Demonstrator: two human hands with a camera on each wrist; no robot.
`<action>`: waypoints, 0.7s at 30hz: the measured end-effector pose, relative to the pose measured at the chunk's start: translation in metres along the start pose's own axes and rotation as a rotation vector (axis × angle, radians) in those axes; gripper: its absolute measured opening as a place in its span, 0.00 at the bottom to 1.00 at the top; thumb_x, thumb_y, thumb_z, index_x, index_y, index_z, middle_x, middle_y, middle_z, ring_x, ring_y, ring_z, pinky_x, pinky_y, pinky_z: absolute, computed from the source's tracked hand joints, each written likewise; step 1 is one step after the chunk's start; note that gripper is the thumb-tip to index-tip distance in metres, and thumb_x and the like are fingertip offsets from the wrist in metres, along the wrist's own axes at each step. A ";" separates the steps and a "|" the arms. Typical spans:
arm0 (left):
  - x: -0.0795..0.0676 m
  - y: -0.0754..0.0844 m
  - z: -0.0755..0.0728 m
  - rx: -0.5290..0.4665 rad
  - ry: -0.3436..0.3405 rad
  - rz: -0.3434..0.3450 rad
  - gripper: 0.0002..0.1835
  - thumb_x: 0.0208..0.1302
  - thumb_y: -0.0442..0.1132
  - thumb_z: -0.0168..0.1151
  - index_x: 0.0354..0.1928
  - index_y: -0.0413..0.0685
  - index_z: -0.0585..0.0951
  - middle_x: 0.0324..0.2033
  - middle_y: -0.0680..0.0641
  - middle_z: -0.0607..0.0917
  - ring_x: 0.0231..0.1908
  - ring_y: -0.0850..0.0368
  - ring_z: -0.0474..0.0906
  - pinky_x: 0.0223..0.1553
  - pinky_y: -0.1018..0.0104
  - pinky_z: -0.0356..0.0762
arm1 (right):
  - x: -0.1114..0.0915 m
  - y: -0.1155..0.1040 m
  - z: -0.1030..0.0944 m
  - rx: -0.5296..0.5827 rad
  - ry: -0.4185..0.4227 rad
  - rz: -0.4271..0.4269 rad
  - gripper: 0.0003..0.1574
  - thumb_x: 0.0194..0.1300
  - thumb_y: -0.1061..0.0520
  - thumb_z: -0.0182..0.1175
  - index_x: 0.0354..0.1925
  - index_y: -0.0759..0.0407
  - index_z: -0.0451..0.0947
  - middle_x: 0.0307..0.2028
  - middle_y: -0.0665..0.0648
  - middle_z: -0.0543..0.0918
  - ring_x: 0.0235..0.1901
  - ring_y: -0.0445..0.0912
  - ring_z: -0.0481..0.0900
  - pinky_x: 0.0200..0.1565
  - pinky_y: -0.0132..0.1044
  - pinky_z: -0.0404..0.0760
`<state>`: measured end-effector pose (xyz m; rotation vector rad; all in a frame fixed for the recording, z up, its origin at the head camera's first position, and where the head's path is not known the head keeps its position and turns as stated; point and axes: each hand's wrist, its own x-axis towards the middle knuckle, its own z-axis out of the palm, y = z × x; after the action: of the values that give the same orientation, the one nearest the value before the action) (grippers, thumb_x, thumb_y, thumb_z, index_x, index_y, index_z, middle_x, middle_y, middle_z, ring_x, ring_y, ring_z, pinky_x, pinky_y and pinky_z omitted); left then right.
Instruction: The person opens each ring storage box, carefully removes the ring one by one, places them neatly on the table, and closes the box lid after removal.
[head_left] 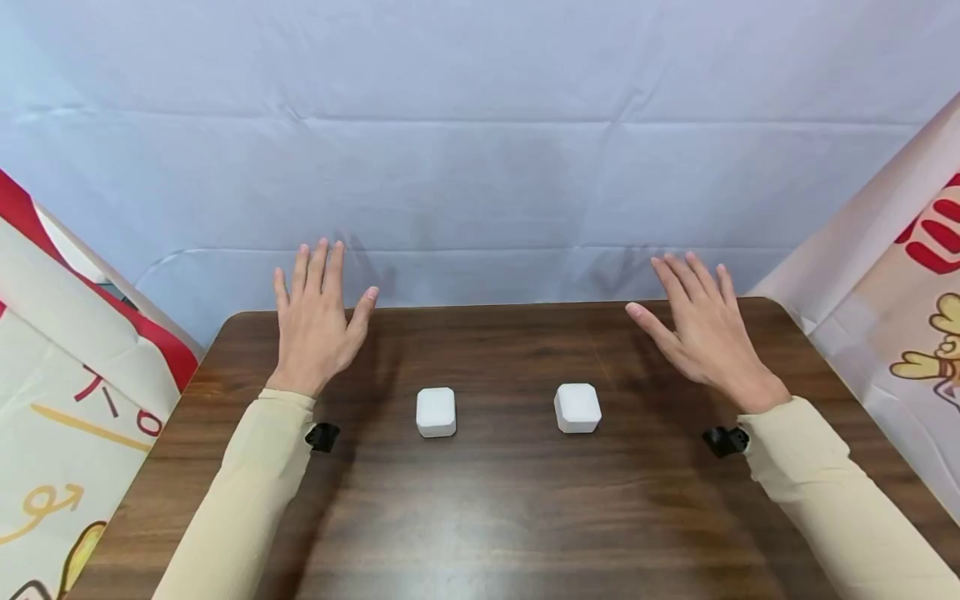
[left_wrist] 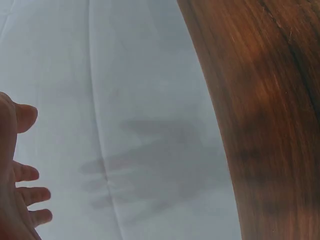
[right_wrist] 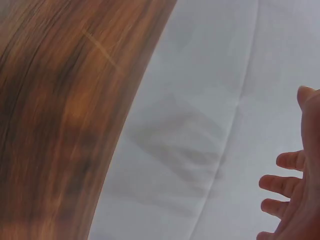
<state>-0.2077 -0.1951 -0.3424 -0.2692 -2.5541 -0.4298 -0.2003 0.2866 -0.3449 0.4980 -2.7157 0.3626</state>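
Note:
Two small white blocks with cut corners lie on a dark wooden table (head_left: pixel 480 508). The left block (head_left: pixel 436 412) and the right block (head_left: pixel 577 407) sit a short way apart near the middle. My left hand (head_left: pixel 315 325), fingers straight and thumb spread, is held over the far left part of the table and holds nothing. On the far right side my right hand (head_left: pixel 701 329) is spread in the same manner, also holding nothing. Both wrist views show only fingers, the table edge and the cloth; the blocks are outside them.
Behind the table's far edge hangs a pale cloth (head_left: pixel 480 183) with fold lines and hand shadows. Printed cloths stand at the left (head_left: pixel 67 400) and right (head_left: pixel 907 333). A small black wrist camera (head_left: pixel 322 437) shows at the left cuff, another camera (head_left: pixel 724 442) at the right.

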 end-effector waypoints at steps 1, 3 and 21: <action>-0.001 0.000 0.000 -0.013 0.011 0.005 0.40 0.75 0.58 0.50 0.78 0.40 0.57 0.75 0.36 0.59 0.76 0.38 0.47 0.72 0.37 0.37 | -0.001 -0.002 -0.001 0.011 0.013 -0.004 0.47 0.76 0.34 0.50 0.78 0.62 0.54 0.74 0.69 0.59 0.76 0.64 0.47 0.73 0.59 0.33; -0.003 0.000 -0.002 -0.039 0.019 0.012 0.38 0.74 0.55 0.54 0.76 0.39 0.60 0.73 0.35 0.64 0.74 0.36 0.53 0.70 0.36 0.45 | -0.002 -0.006 -0.002 0.038 0.042 -0.011 0.45 0.75 0.36 0.53 0.76 0.63 0.59 0.72 0.70 0.63 0.74 0.66 0.53 0.74 0.59 0.39; -0.025 -0.001 0.006 -0.350 -0.212 -0.080 0.28 0.67 0.39 0.66 0.66 0.36 0.73 0.54 0.36 0.79 0.53 0.38 0.75 0.56 0.42 0.70 | -0.019 -0.042 0.000 0.189 0.162 -0.019 0.27 0.65 0.51 0.69 0.58 0.62 0.78 0.51 0.63 0.81 0.42 0.55 0.74 0.46 0.55 0.73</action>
<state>-0.1894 -0.1961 -0.3609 -0.3557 -2.6896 -0.9266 -0.1676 0.2537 -0.3447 0.5206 -2.5317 0.6299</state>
